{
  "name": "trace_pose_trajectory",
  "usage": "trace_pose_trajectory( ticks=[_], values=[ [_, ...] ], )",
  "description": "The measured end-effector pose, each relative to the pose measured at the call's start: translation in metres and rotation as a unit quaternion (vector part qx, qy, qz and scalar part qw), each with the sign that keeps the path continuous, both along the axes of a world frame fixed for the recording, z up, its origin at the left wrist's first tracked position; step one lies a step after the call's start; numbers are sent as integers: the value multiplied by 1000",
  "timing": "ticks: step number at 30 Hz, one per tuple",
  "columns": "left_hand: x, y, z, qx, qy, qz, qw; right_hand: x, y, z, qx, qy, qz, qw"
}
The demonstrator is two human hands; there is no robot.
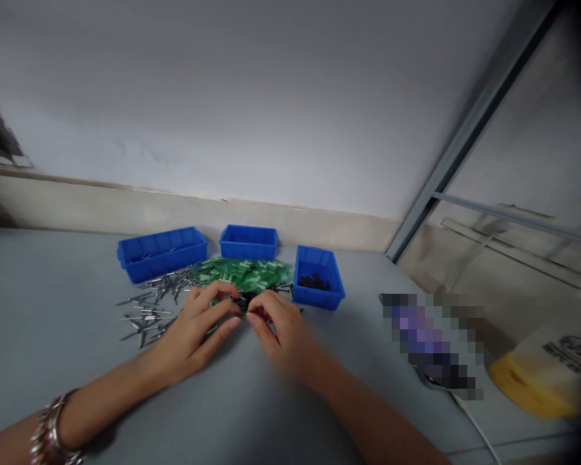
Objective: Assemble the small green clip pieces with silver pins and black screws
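My left hand [201, 332] rests low over the grey tabletop, thumb and fingers apart and bent toward some small dark parts [243, 299]. I see nothing gripped in it. Close by on the right, my right hand [283, 329] has its thumb and forefinger curled together; whatever may be between them is too small or hidden to make out. Thin metal rod-like pieces [146, 315] lie scattered to the left of my left hand. Just beyond both hands is a heap of green pieces in clear plastic [246, 274].
Behind the heap stand a long blue bin [164, 254] with a few metal pieces, a middle blue bin [249, 250], and a right blue bin [319, 298] holding black parts. A blurred-out device [426, 342] with a cable and a yellow-bottomed container [537, 387] are at right.
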State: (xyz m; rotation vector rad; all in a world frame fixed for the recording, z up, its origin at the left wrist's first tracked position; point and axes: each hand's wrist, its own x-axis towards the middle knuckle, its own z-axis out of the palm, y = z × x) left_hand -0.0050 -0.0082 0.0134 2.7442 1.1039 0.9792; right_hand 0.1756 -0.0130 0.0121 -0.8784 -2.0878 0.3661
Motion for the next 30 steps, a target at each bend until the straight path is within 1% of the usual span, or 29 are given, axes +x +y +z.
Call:
trace_pose_trajectory(
  ticks=[7,11,20,25,30],
  values=[
    [-1,2,-4,-2,-9,1,1000,1,1,-2,-4,-4,-2,1000],
    [-1,1,-5,8,-19,2,1000,0,1,0,-2,7,-15,1000],
    [0,0,-3,25,-34,5,999,0,1,0,28,5,-16,999],
    [2,0,-3,12,-22,15,1000,0,1,-1,22,3,-11,1000],
    [0,1,-3,-5,-8,0,1000,1,1,-2,18,5,-6,1000]
  ],
)
